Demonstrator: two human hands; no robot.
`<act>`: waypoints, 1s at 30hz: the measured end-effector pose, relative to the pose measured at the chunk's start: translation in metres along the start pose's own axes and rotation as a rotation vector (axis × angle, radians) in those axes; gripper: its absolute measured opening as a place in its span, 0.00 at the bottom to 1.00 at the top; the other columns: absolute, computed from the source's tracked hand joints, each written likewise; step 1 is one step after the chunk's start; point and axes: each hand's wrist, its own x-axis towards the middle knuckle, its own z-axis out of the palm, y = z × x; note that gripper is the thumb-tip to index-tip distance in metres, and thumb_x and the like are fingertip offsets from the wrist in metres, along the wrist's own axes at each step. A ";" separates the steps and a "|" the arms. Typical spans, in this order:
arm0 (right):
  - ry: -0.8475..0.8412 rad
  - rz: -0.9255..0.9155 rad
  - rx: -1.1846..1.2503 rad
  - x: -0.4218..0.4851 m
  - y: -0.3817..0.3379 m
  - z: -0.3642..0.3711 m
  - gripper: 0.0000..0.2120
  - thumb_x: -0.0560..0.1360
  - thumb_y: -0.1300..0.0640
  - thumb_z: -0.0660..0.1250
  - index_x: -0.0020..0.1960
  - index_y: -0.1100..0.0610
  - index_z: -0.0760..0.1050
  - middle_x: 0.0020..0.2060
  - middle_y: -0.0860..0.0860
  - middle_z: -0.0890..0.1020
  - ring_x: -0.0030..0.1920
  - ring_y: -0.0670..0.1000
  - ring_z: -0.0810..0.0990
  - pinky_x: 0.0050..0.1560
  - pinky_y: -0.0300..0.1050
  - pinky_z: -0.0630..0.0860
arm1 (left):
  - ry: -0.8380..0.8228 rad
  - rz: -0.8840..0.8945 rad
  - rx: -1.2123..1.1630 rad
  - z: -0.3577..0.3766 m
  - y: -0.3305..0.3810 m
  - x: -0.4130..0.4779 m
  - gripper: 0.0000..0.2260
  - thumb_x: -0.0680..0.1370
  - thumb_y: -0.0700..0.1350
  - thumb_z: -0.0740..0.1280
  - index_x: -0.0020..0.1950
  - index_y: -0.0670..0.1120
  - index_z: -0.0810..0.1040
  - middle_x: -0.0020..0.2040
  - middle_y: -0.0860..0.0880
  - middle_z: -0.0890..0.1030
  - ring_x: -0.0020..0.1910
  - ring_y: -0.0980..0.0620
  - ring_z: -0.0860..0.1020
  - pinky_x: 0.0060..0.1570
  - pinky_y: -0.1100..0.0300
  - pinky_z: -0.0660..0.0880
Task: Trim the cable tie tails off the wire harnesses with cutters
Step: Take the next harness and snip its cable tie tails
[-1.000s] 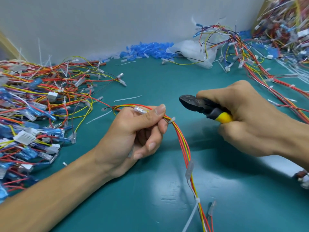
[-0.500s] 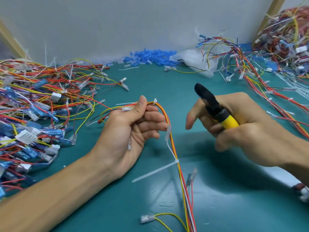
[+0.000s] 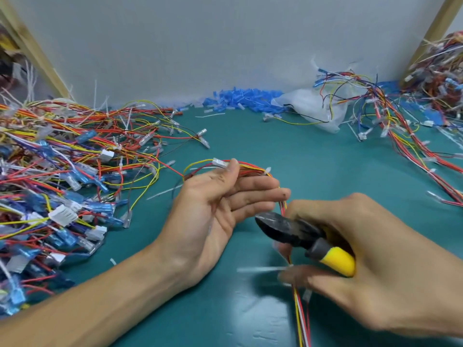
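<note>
My left hand (image 3: pixel 215 209) lies palm up at the centre with its fingers nearly straight, and a red, orange and yellow wire harness (image 3: pixel 253 167) runs across the fingers under my thumb. My right hand (image 3: pixel 363 256) grips black cutters (image 3: pixel 288 227) with a yellow handle, jaws pointing left beside my left fingertips. The harness drops behind the cutters and comes out below my right hand towards the near edge. A white cable tie tail (image 3: pixel 260 269) sticks out to the left from the harness under the cutters, blurred.
A big heap of harnesses (image 3: pixel 62 176) with blue and white connectors fills the left side. More harnesses (image 3: pixel 413 136) spread along the right. Blue terminal sleeves (image 3: pixel 240 98) and a white plastic bag (image 3: pixel 310 106) lie at the back wall. Cut tails dot the green mat (image 3: pixel 275 146).
My left hand has opened from a closed grip to nearly straight fingers. My right hand came down and left with the cutters, from upright to jaws level beside my left fingertips.
</note>
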 end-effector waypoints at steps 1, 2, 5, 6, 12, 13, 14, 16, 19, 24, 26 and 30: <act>-0.045 -0.032 -0.093 -0.006 -0.004 -0.004 0.14 0.68 0.50 0.82 0.36 0.51 0.77 0.23 0.41 0.72 0.30 0.43 0.72 0.36 0.33 0.68 | -0.032 -0.031 -0.041 -0.001 0.002 -0.001 0.20 0.82 0.49 0.61 0.47 0.36 0.87 0.48 0.35 0.86 0.49 0.38 0.87 0.43 0.57 0.83; -0.026 -0.024 -0.044 -0.009 0.004 -0.003 0.15 0.70 0.53 0.81 0.34 0.49 0.75 0.21 0.42 0.71 0.29 0.44 0.72 0.36 0.33 0.68 | -0.061 -0.056 -0.082 -0.002 0.003 -0.001 0.21 0.82 0.49 0.60 0.50 0.34 0.86 0.50 0.34 0.86 0.52 0.37 0.86 0.45 0.56 0.83; -0.024 -0.021 0.026 -0.002 0.002 -0.008 0.21 0.72 0.60 0.79 0.31 0.47 0.69 0.24 0.44 0.69 0.29 0.46 0.70 0.36 0.34 0.67 | -0.125 -0.050 -0.163 -0.007 0.005 -0.002 0.21 0.79 0.47 0.60 0.57 0.32 0.83 0.54 0.32 0.84 0.56 0.33 0.84 0.54 0.51 0.82; -0.055 0.018 0.110 -0.001 -0.001 -0.009 0.21 0.73 0.63 0.77 0.32 0.46 0.70 0.26 0.44 0.69 0.30 0.45 0.70 0.38 0.33 0.67 | -0.152 -0.035 -0.171 -0.008 0.005 -0.003 0.21 0.77 0.46 0.60 0.58 0.32 0.82 0.55 0.32 0.83 0.58 0.32 0.82 0.57 0.48 0.81; 0.197 0.012 0.537 0.005 0.015 -0.007 0.22 0.72 0.84 0.67 0.30 0.60 0.72 0.22 0.54 0.72 0.21 0.41 0.70 0.27 0.29 0.68 | -0.262 0.012 -0.100 -0.015 0.003 -0.002 0.29 0.70 0.43 0.65 0.71 0.38 0.75 0.61 0.33 0.79 0.57 0.38 0.79 0.50 0.50 0.74; 0.264 0.024 0.565 0.005 0.024 -0.011 0.20 0.72 0.82 0.67 0.30 0.63 0.73 0.20 0.52 0.74 0.20 0.41 0.70 0.25 0.28 0.67 | -0.270 0.014 -0.068 -0.014 0.003 -0.002 0.31 0.69 0.43 0.65 0.74 0.40 0.74 0.61 0.33 0.79 0.56 0.39 0.78 0.49 0.51 0.74; 0.324 0.013 0.550 0.005 0.032 -0.016 0.17 0.73 0.79 0.69 0.31 0.65 0.74 0.21 0.52 0.75 0.20 0.40 0.71 0.25 0.28 0.67 | -0.277 0.016 -0.028 -0.014 0.002 -0.002 0.32 0.69 0.43 0.66 0.75 0.42 0.73 0.61 0.34 0.79 0.56 0.40 0.78 0.48 0.52 0.75; 0.424 -0.042 0.454 0.004 0.043 -0.022 0.12 0.73 0.72 0.74 0.34 0.63 0.78 0.24 0.52 0.79 0.23 0.41 0.74 0.27 0.27 0.67 | -0.285 0.014 0.079 -0.011 0.000 -0.002 0.31 0.71 0.42 0.66 0.76 0.47 0.73 0.60 0.35 0.79 0.55 0.41 0.79 0.46 0.53 0.76; 0.517 -0.056 0.400 0.006 0.050 -0.023 0.09 0.73 0.67 0.76 0.36 0.58 0.81 0.25 0.46 0.80 0.25 0.41 0.74 0.28 0.26 0.67 | -0.289 0.006 0.297 -0.003 -0.006 -0.004 0.25 0.74 0.45 0.70 0.72 0.49 0.77 0.58 0.39 0.82 0.53 0.44 0.82 0.46 0.56 0.77; 0.466 -0.097 0.400 0.006 0.049 -0.015 0.08 0.73 0.66 0.77 0.37 0.57 0.83 0.24 0.42 0.79 0.26 0.40 0.76 0.28 0.25 0.67 | -0.350 0.001 0.505 0.007 -0.010 -0.008 0.13 0.78 0.46 0.72 0.63 0.49 0.82 0.55 0.42 0.85 0.50 0.47 0.84 0.42 0.60 0.77; 0.404 -0.118 0.457 0.005 0.048 -0.009 0.06 0.74 0.64 0.77 0.38 0.58 0.84 0.27 0.44 0.81 0.27 0.40 0.77 0.30 0.25 0.68 | -0.338 0.014 0.532 0.008 -0.011 -0.008 0.11 0.76 0.48 0.73 0.57 0.50 0.82 0.53 0.41 0.85 0.48 0.49 0.84 0.40 0.61 0.77; 0.330 -0.152 0.458 0.005 0.050 -0.001 0.09 0.73 0.52 0.80 0.42 0.57 0.84 0.30 0.48 0.80 0.30 0.47 0.74 0.34 0.34 0.68 | -0.279 0.063 0.524 0.008 -0.009 -0.006 0.07 0.78 0.46 0.73 0.49 0.42 0.83 0.39 0.44 0.84 0.37 0.48 0.82 0.30 0.59 0.76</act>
